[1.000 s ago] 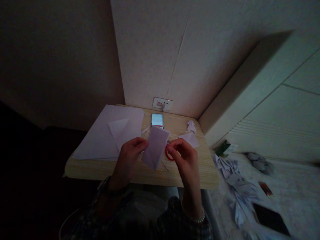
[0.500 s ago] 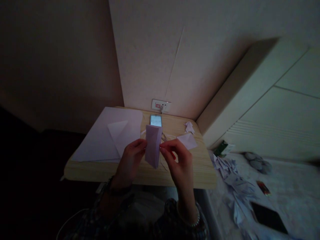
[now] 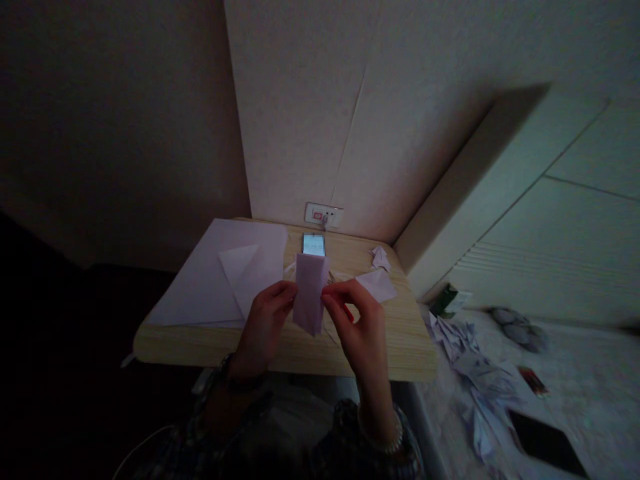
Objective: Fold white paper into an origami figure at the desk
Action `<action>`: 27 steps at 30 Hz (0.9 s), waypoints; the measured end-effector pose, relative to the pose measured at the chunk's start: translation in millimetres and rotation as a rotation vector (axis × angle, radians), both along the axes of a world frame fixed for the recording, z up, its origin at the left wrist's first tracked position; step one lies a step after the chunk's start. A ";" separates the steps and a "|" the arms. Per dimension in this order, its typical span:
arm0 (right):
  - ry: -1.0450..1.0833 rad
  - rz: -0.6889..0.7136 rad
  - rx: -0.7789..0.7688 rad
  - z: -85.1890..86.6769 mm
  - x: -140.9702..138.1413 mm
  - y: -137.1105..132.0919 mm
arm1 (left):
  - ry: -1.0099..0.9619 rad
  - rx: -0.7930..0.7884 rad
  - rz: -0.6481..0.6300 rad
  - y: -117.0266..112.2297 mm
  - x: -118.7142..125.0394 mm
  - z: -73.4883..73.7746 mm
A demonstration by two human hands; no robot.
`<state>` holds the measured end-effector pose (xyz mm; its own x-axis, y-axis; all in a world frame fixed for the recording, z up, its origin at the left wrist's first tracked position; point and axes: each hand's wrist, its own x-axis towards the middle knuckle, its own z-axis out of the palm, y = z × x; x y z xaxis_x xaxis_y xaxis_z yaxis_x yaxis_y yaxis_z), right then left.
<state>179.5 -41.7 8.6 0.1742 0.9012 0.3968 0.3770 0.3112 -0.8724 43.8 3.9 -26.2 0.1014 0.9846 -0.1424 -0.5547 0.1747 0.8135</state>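
Pinching opposite edges, the left hand at nine o'clock and the right hand at three grip a folded paper above the tabletop, with a phone beyond it at twelve. It should handle as light, easily creased and tearable; the layered side edges look best for a gentle fingertip hold.

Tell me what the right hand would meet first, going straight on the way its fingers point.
The folded paper, apparently: the right hand points at its right edge from close, perhaps touching; depth is unclear.
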 end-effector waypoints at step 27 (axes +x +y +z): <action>-0.316 -0.042 0.048 -9.6 8.8 6.2 | 0.445 0.298 0.137 3.0 -10.8 8.3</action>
